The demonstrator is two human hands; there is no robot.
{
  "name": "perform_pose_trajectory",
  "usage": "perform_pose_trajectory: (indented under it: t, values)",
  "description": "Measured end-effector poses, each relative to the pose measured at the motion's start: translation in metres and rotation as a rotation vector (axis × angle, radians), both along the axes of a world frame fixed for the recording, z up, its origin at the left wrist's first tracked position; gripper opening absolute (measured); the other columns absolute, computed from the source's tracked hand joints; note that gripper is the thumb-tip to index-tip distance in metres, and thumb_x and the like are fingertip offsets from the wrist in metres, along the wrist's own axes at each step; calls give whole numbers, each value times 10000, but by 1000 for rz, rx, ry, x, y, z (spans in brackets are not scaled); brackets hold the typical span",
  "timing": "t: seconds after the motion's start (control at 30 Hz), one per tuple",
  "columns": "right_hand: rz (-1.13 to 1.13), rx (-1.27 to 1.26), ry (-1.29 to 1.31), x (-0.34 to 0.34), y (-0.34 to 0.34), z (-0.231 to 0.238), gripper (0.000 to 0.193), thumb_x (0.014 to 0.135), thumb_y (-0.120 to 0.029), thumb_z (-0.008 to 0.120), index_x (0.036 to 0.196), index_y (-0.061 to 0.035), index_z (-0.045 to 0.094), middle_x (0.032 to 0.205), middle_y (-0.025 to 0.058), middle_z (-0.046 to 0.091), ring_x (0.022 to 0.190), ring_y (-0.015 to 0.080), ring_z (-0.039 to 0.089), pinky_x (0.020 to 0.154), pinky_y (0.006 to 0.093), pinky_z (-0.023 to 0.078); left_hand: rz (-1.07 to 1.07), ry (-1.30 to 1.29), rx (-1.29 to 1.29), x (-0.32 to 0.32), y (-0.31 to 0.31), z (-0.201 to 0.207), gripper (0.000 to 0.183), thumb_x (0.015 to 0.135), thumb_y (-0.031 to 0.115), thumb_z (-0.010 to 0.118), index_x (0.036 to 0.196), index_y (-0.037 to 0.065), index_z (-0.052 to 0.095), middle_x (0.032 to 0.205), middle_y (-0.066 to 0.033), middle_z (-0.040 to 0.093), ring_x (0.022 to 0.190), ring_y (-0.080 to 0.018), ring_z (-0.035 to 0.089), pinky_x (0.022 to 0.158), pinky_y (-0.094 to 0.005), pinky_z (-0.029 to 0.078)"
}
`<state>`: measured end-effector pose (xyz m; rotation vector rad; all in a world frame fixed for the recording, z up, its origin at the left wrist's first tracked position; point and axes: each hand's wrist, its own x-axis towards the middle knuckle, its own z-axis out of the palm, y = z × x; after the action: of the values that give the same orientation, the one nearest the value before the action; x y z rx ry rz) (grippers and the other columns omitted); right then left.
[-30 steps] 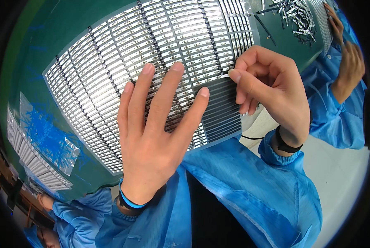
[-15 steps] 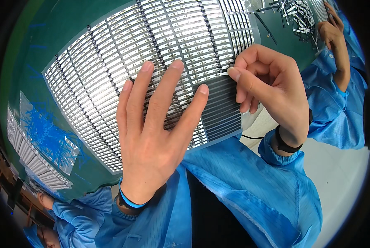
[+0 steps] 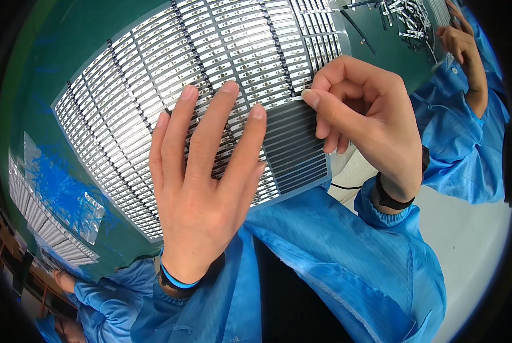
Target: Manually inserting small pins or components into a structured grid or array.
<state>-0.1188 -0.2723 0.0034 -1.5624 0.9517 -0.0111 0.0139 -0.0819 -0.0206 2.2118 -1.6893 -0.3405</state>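
- Fingers point(image 3: 311, 99) of the right hand point(image 3: 376, 123) meet, thumb to forefinger, at 1 o'clock on a dark section point(image 3: 293, 151); whether anything sits between them, one cannot tell.
- Spread and gripping nothing, the left hand point(image 3: 196, 191) lies across pale strips point(image 3: 250, 34) toward the sheet's 6 o'clock side.
- Beneath both, the sheet point(image 3: 299, 191) rests at 12 o'clock on the green counter point(image 3: 61, 51).
- Good technique likely means even left-hand pressure and a low right-hand pinch, aligned with the rows.
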Motion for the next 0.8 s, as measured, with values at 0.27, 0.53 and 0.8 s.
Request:
perform_pose_trajectory:
  t: [0.27,0.53,0.8]
  values:
    - [-12,-2,18,0,2,0,120,986,-91,684,946,18,656,655,27,662,508,49,612,447,165,440,16,-8,-18,-1,-2,0,557,843,173,764,1392,210,681,1521,-100,522,1441,-370,418,1178,-504,358]
    - [-14,-95,13,2,7,2,128,991,-97,681,940,15,646,671,16,658,540,32,604,462,168,450,105,-173,-19,-23,-19,1,585,821,247,796,1390,323,681,1507,-86,507,1402,-398,432,1148,-547,374]
    - [-327,-222,-78,-5,8,16,241,1060,-156,573,1171,24,688,644,35,642,481,71,597,414,187,412,89,-262,31,-29,-20,2,627,799,277,817,1405,340,668,1501,-97,505,1379,-429,455,1105,-586,414]
